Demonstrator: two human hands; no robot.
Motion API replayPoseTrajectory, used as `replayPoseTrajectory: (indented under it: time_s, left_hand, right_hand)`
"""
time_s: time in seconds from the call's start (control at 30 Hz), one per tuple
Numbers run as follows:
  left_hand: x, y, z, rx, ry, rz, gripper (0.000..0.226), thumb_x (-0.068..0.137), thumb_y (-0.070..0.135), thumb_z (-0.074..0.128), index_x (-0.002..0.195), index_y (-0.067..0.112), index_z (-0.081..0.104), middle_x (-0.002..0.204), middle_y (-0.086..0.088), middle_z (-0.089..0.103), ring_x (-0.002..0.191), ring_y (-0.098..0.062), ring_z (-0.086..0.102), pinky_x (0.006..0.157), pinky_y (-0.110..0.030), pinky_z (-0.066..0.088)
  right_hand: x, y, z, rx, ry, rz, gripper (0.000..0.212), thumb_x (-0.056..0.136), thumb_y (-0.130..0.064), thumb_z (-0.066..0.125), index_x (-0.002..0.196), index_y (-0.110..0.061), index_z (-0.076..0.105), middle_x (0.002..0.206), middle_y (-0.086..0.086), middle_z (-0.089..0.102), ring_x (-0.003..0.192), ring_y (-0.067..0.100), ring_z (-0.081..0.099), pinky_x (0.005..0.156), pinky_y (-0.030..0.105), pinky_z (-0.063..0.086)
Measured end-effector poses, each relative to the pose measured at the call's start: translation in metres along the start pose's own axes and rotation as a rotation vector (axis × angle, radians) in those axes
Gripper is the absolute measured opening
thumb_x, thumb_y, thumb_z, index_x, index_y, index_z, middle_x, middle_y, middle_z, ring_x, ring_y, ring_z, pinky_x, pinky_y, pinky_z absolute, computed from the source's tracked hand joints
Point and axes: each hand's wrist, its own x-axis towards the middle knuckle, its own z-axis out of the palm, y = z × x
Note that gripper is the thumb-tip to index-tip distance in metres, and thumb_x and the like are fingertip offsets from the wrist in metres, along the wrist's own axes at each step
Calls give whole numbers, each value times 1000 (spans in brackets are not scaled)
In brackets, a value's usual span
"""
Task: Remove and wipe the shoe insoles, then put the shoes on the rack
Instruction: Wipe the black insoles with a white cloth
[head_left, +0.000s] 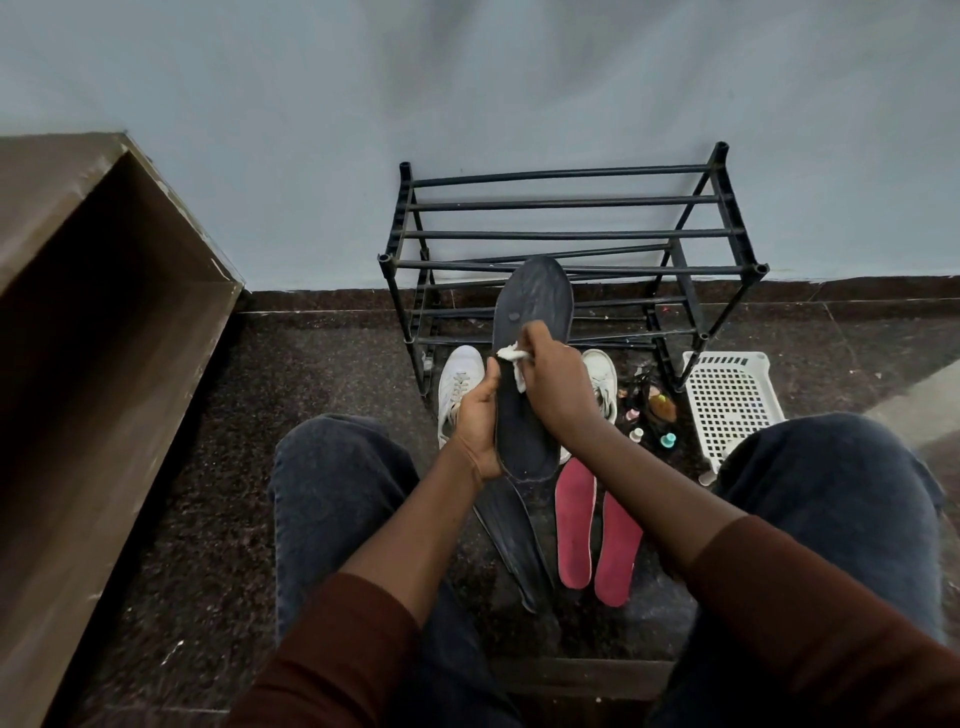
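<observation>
Left hand (480, 423) grips the black insole (530, 364) held upright before the rack (571, 234); right hand (558, 382) pinches a white cloth (511, 356) against it. Recommend firm, full-length strokes, heel braced.

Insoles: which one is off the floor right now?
The dark grey insole, gripped by the left hand while the right hand presses a white cloth on it. The two pink insoles and another dark insole lie on the floor.
</observation>
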Motion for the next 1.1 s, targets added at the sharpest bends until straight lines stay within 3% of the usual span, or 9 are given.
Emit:
replayPoseTrajectory:
  time_s: [0.1, 0.23, 0.3, 0.37, 0.47, 0.67, 0.87, 0.97, 1.1]
  left_hand:
    - [0, 0, -3, -30, 11, -7, 70, 97, 58, 25, 96, 10, 76, 100, -14, 71, 93, -27, 69, 80, -37, 57]
    - [4, 8, -7, -63, 54, 18, 77, 89, 65, 35, 120, 0, 61, 121, -24, 59, 112, -35, 58, 104, -47, 40]
    - [5, 11, -6, -118, 49, 40, 82, 91, 67, 27, 113, -3, 65, 110, -24, 65, 97, -36, 67, 91, -45, 51]
    - [6, 12, -4, -157, 27, 58, 81, 92, 67, 25, 128, 0, 54, 115, -18, 64, 95, -35, 68, 89, -46, 51]
    - [8, 10, -5, -137, 31, 48, 86, 91, 70, 19, 141, 4, 41, 129, -13, 55, 105, -32, 63, 99, -44, 46]
    - [6, 6, -6, -50, 9, -50, 90, 86, 74, 24, 122, 0, 61, 134, -13, 54, 132, -26, 43, 117, -42, 22]
    - [11, 10, -13, -138, 39, 62, 86, 89, 71, 19, 135, 4, 47, 119, -11, 60, 93, -26, 66, 90, -40, 48]
    - [14, 11, -16, -127, 56, 96, 87, 90, 71, 14, 139, 6, 43, 123, -9, 58, 91, -24, 67, 76, -35, 55]
    - [15, 11, -12, -130, 48, 114, 86, 92, 68, 12, 134, 2, 47, 120, -13, 59, 99, -27, 61, 94, -39, 48]
  right_hand:
    - [-6, -4, 0, 68, -40, -5, 15, 89, -6, 50, 103, -7, 46, 87, 19, 65, 80, 38, 59, 64, 42, 45]
    - [-36, -12, 1, 177, -140, -41, 20, 86, -3, 54, 106, -6, 51, 95, 14, 68, 87, 34, 62, 76, 37, 46]
    - [-51, -11, 1, 199, -151, -79, 21, 83, -1, 56, 104, -4, 54, 94, 12, 70, 85, 31, 64, 69, 27, 42]
    - [-59, -7, 0, 215, -163, -128, 20, 80, 3, 57, 100, -2, 56, 92, 10, 70, 82, 28, 66, 64, 19, 39]
    - [-53, 0, -5, 190, -180, -161, 18, 80, 2, 57, 97, -2, 56, 84, 13, 69, 77, 33, 65, 65, 33, 46]
    - [-33, -3, 4, 89, -62, -7, 16, 85, -4, 49, 101, -6, 50, 88, 18, 66, 81, 39, 60, 67, 44, 48]
    - [-69, -3, 10, 210, -140, -95, 20, 81, -1, 57, 101, -6, 55, 93, 11, 70, 85, 30, 65, 70, 41, 52]
    - [-73, 8, 6, 174, -166, -134, 18, 82, -1, 58, 99, -5, 56, 91, 10, 69, 81, 30, 65, 67, 41, 51]
    - [-58, 14, 6, -2, -74, -87, 17, 87, -5, 52, 103, -3, 53, 82, 20, 61, 73, 39, 58, 58, 42, 42]
